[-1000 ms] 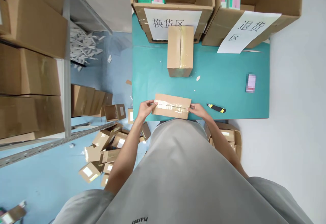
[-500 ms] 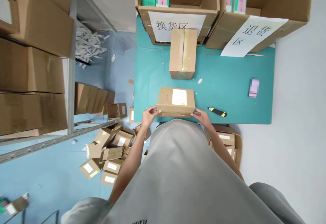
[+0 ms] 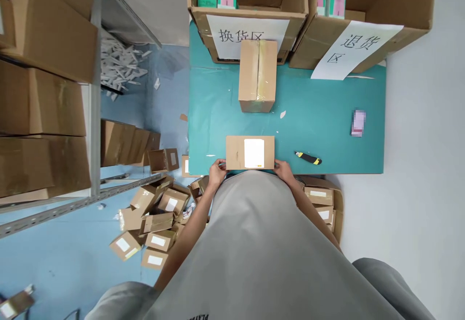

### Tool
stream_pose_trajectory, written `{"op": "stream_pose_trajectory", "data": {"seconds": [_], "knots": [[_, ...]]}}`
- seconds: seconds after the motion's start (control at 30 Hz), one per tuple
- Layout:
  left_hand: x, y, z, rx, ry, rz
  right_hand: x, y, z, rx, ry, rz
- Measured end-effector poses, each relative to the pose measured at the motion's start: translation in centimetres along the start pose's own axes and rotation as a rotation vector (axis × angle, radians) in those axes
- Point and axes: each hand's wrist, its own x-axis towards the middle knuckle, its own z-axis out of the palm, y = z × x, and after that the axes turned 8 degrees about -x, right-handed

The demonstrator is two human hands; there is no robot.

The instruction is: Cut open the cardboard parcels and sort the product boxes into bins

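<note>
A small cardboard box is at the front edge of the green table, close against my body, its white label facing up. My left hand grips its left end with bent fingers. At the opposite end, my right hand holds the near right corner. Fingertips on both sides are partly hidden by the box. A black and yellow utility knife lies to the right of my right hand. Beyond the small box stands a taller taped carton.
Two large open cartons with paper signs and green boxes inside stand at the table's back. A blurred pinkish item lies at right. Shelves of cartons rise at left, with several small boxes heaped on the floor.
The small box has turned over from its taped face to its labelled face and come down flat near the table's front edge. Both hands have kept hold of its ends.
</note>
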Motion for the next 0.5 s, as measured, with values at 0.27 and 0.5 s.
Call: {"op": "stream_pose_trajectory", "data": {"seconds": [0.27,0.5], "knots": [[-0.3,0.1,0.3,0.031,-0.022,0.036,0.0,-0.5,0.2,-0.008,0.008,-0.009],[-1.9,2.8,-0.8,0.039,-0.059,0.206,-1.8,-2.6,-3.4,0.186,0.121,-0.189]]}}
